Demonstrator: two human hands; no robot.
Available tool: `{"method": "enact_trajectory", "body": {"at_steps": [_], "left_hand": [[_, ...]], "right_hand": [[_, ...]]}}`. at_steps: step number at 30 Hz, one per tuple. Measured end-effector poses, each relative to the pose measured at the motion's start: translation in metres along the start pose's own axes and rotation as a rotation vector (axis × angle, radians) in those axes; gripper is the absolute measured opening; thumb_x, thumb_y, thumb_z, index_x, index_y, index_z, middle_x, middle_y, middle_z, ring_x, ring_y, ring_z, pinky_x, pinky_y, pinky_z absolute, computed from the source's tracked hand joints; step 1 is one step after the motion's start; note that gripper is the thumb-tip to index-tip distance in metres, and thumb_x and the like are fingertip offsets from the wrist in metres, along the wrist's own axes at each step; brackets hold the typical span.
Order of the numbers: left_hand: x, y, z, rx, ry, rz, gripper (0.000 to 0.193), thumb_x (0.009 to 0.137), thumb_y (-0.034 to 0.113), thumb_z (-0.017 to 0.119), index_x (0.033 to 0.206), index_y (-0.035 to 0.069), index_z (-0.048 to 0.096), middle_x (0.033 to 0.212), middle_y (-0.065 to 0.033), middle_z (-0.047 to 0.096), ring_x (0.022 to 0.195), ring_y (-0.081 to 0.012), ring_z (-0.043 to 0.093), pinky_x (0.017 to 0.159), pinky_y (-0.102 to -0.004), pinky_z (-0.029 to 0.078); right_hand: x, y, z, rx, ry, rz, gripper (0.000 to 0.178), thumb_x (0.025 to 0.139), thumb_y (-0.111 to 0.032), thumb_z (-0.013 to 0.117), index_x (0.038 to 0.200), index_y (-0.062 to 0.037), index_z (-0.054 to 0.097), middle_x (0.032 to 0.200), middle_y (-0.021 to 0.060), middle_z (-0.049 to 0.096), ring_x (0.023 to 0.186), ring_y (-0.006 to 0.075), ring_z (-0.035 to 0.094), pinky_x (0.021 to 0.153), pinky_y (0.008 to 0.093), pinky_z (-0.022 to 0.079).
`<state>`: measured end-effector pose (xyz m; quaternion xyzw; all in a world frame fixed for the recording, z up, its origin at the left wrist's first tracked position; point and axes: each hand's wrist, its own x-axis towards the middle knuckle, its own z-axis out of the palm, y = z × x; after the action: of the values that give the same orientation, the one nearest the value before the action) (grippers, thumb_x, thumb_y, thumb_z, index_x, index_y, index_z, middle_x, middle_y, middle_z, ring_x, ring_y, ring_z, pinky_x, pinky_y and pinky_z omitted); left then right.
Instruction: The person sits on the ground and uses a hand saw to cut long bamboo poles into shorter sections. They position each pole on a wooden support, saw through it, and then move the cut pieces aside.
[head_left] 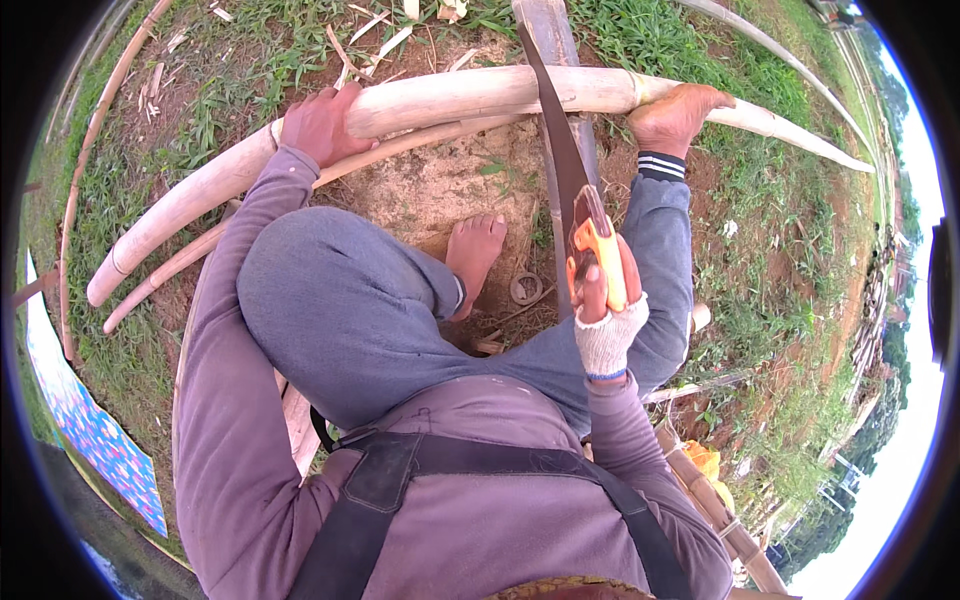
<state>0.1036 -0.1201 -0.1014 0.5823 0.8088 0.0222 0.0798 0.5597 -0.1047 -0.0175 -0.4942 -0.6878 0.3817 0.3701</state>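
A long pale bamboo pole [470, 95] lies across the ground in front of me. My left hand [320, 125] grips it from above, left of the cut. My right hand [605, 305], in a white fingerless glove, holds the orange handle of a hand saw [592, 245]. The dark saw blade [550, 110] runs up from the handle and crosses the pole. My right foot [680, 115], in a blue trouser leg with a striped cuff, rests on the pole to the right of the blade. My bare left foot [475, 250] stands on sawdust-covered soil below the pole.
A thinner split bamboo strip [180, 265] lies just below the pole. More bamboo poles [90, 140] curve along the left and upper right. A grey beam [550, 30] passes under the pole. Cut bamboo pieces [715, 510] lie at lower right; blue patterned cloth [95, 435] at lower left.
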Motion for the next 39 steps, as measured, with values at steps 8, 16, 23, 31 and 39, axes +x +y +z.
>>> {"method": "enact_trajectory", "body": {"at_steps": [8, 16, 23, 31, 39], "left_hand": [[0.021, 0.019, 0.001, -0.025, 0.016, 0.057, 0.096, 0.072, 0.056, 0.094, 0.151, 0.017, 0.058, 0.13, -0.02, 0.073, 0.116, -0.0414, 0.074, 0.101, -0.0517, 0.057], [0.009, 0.003, -0.004, -0.037, 0.043, 0.023, 0.093, 0.072, 0.056, 0.094, 0.148, 0.017, 0.058, 0.126, -0.0185, 0.074, 0.116, -0.0408, 0.074, 0.1, -0.0523, 0.057], [0.017, 0.007, 0.003, -0.008, 0.03, 0.026, 0.095, 0.073, 0.056, 0.093, 0.151, 0.015, 0.057, 0.128, -0.018, 0.073, 0.116, -0.0402, 0.073, 0.101, -0.0516, 0.057], [0.012, 0.007, -0.008, -0.015, -0.007, 0.012, 0.095, 0.073, 0.054, 0.094, 0.153, 0.018, 0.057, 0.13, -0.0188, 0.073, 0.118, -0.0411, 0.073, 0.101, -0.0526, 0.057], [0.015, 0.003, 0.009, -0.012, 0.022, 0.025, 0.092, 0.073, 0.056, 0.095, 0.149, 0.02, 0.057, 0.127, -0.019, 0.072, 0.118, -0.0408, 0.073, 0.102, -0.0531, 0.056]], "right_hand": [[0.091, -0.006, 0.046, -0.004, 0.042, -0.11, 0.039, 0.109, -0.018, 0.066, 0.139, 0.0059, 0.065, 0.113, 0.0177, 0.078, 0.093, 0.0209, 0.075, 0.081, 0.0355, 0.06], [-0.012, 0.001, -0.012, -0.015, -0.008, 0.041, 0.052, 0.108, -0.027, 0.068, 0.147, 0.0057, 0.06, 0.118, 0.0169, 0.075, 0.078, 0.0153, 0.07, 0.069, 0.0287, 0.057], [0.043, 0.02, 0.022, 0.167, 0.003, 0.007, 0.053, 0.108, -0.026, 0.07, 0.146, 0.0083, 0.06, 0.12, 0.0206, 0.076, 0.098, 0.0265, 0.077, 0.085, 0.0396, 0.062], [0.08, -0.007, 0.043, 0.013, 0.02, -0.133, 0.042, 0.105, -0.015, 0.071, 0.14, 0.0069, 0.066, 0.122, 0.0206, 0.077, 0.107, 0.0248, 0.075, 0.093, 0.0376, 0.059], [0.012, 0.02, 0.008, 0.208, -0.016, 0.074, 0.06, 0.106, -0.039, 0.072, 0.144, 0.0068, 0.062, 0.128, 0.0191, 0.075, 0.102, 0.0212, 0.076, 0.084, 0.0314, 0.061]]}}
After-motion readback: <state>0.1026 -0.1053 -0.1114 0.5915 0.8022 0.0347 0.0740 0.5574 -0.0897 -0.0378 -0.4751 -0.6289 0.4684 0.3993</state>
